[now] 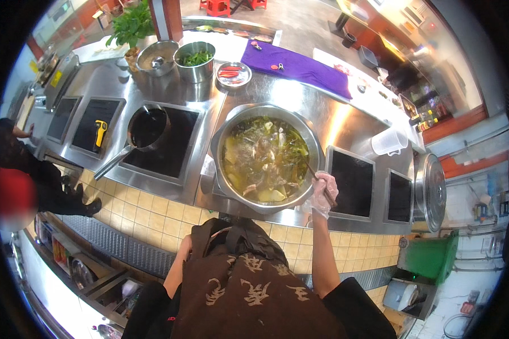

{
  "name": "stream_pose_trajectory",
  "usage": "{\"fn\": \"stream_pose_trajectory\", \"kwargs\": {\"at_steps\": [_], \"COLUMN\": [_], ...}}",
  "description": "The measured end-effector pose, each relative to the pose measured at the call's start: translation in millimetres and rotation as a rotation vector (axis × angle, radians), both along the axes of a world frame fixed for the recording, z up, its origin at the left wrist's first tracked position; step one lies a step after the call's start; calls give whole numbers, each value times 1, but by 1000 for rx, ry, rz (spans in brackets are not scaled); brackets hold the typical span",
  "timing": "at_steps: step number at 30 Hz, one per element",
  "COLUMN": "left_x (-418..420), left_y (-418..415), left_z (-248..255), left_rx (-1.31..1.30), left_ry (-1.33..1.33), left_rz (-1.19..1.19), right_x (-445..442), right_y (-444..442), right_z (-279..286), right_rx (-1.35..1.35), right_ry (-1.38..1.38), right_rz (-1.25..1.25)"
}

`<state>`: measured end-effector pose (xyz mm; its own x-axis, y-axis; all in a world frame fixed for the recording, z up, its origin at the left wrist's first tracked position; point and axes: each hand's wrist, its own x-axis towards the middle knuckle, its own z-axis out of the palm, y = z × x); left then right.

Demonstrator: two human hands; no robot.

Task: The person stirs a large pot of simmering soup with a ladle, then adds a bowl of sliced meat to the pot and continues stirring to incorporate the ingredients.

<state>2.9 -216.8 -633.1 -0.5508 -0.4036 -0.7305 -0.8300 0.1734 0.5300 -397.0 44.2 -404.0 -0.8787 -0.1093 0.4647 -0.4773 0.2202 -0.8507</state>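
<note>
My right hand (322, 190) wears a clear plastic glove. It grips dark brown chopsticks (313, 170), whose far ends dip into the soup at the right side of a large metal pot (218, 178). Pieces of meat or fish, leafy greens and pale chunks float in the cloudy yellow-green broth (261, 159). The pot stands on the steel counter directly before me. My left forearm (178, 262) goes behind the brown apron (237, 313), which hides my left hand.
Left of the pot, a long-handled saucepan (118, 160) with dark liquid sits on a cooktop; beyond it lies a yellow infrared thermometer (99, 132). Behind are a pot of greens (195, 76) and a plate of red peppers (241, 81). A clear jug (388, 142) stands right. Another person (38, 186) is left.
</note>
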Motion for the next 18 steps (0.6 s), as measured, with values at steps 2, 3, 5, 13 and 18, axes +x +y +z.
{"fn": "stream_pose_trajectory", "kwargs": {"at_steps": [2,3,5,13,18], "left_x": [13,17,15,20,29], "left_y": [-5,-7,-6,6,-1], "left_z": [-16,-25,-28,-39,-54], "left_rx": [-79,-117,-95,-92,-30], "left_ry": [-13,-14,25,156,76], "left_rz": [-76,-117,-56,51,24], "right_x": [2,6,22,22,20], "right_y": [-2,-5,-15,-13,-2], "right_z": [-2,-4,-13,30,51], "right_rx": [169,184,218,378,406], "right_ry": [213,189,145,145,151], "right_rz": [28,48,86,307,211]}}
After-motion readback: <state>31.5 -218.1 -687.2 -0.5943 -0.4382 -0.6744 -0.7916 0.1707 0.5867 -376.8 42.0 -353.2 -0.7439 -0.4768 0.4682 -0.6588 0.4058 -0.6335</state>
